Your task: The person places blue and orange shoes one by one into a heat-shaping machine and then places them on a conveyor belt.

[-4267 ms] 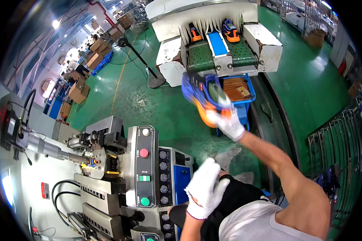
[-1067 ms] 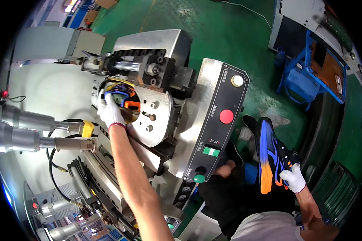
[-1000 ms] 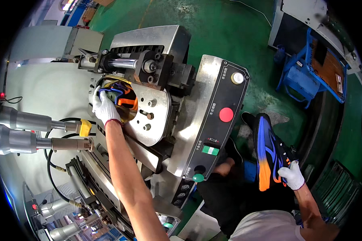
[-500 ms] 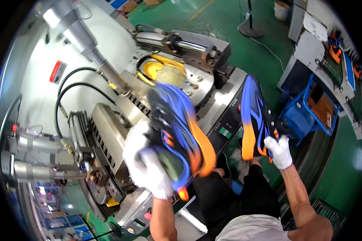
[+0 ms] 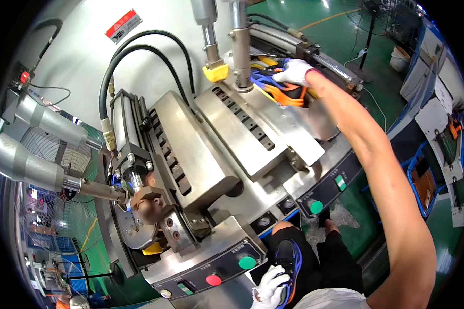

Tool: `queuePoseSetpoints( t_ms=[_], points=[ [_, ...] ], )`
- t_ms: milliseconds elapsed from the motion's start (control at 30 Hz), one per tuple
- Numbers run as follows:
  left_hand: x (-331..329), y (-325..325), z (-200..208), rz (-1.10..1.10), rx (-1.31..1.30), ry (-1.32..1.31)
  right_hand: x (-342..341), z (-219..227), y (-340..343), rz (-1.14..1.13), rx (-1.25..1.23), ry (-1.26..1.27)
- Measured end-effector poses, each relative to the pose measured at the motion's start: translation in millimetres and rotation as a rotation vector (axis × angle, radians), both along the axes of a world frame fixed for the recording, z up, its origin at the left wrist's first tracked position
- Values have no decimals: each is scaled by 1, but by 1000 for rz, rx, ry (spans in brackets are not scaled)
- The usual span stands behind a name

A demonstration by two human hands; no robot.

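My right hand (image 5: 294, 72), in a white knit glove, grips a black, blue and orange sports shoe (image 5: 288, 94) at the machine's right-hand station. That shoe lies among yellow pads (image 5: 263, 62), and the arm and a metal post hide part of it. Low down by my lap, my gloved left hand (image 5: 269, 288) is closed over a second sports shoe (image 5: 288, 260) of the same colours. Its sole edge faces right, and the lower end is partly covered by my fingers.
The steel pressing machine (image 5: 196, 149) fills the middle, with thick cylinders and black hoses (image 5: 139, 47). Green buttons (image 5: 247, 262) and a red button (image 5: 213, 279) line its front panel. A blue crate (image 5: 415, 175) and a work table (image 5: 441, 126) stand right.
My right hand has swung from the lower right up to the far station with its shoe. My left hand has lowered the other shoe to my lap. The view has shifted left.
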State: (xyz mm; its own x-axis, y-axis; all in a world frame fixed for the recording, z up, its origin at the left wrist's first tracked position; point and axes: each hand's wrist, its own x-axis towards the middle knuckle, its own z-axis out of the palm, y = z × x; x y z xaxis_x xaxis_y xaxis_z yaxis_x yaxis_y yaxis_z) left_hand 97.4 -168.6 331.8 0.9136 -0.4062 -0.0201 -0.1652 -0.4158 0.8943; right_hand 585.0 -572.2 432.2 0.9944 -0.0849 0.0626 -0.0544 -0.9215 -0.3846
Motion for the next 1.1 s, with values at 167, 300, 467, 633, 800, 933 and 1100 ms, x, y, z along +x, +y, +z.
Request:
queuePoseSetpoints(
  t_ms=[167,300,467,633,800,933,1100],
  points=[
    [-7,20,-37,-104,-33,-113,6,-22,30,21,-167,6],
    [-27,28,-64,-7,-258,301,4,-25,46,32,-231,29],
    [-10,13,-47,3,-263,108,-21,8,30,123,-168,213],
    [-1,10,-49,-76,-230,-130,-196,-14,87,228,233,-421],
    [-6,1,-34,-64,-148,-152,-354,-97,149,328,167,-288],
    [-6,-14,-30,-83,-168,-53,-358,-128,145,279,-142,-114],
    [-5,-43,-26,53,-191,64,-456,-95,108,246,399,-118]
  ],
)
